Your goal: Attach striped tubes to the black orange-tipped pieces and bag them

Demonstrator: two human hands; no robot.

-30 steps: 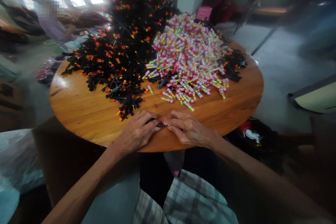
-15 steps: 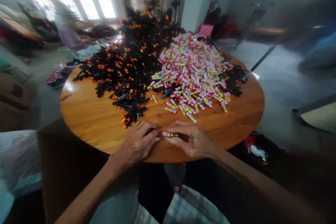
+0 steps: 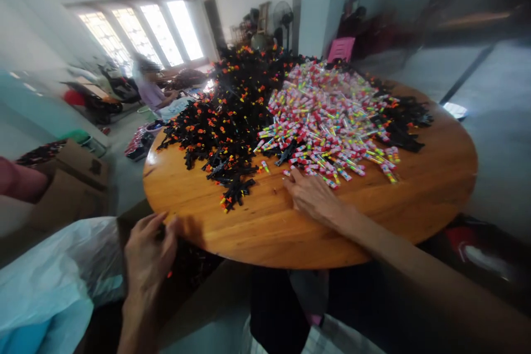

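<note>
The hands have parted since the earlier frame, where they met over a tube at the table's near edge: the left hand (image 3: 147, 251) is now at lower left, the right hand (image 3: 312, 196) at the tubes (image 3: 327, 108), and the view has swung so that the table (image 3: 257, 235) sits further right. The tubes, pink with coloured bits, lie heaped right of centre, some loose along the near side. The right hand's fingers reach to a tube (image 3: 287, 173) there, index stretched out; whether they pinch it I cannot tell. One black gun (image 3: 287, 152) lies at the front of the heap. The other guns (image 3: 232, 102), orange-tipped, pile up left of it, with more at its right. The left hand is just off the table's left edge, thumb and fingers spread; whether it holds anything is unclear. A bag (image 3: 70, 271) fills the lower left corner, a carton (image 3: 78, 168) above it. A person (image 3: 149, 91) sits at upper left, near the window (image 3: 145, 33)
</note>
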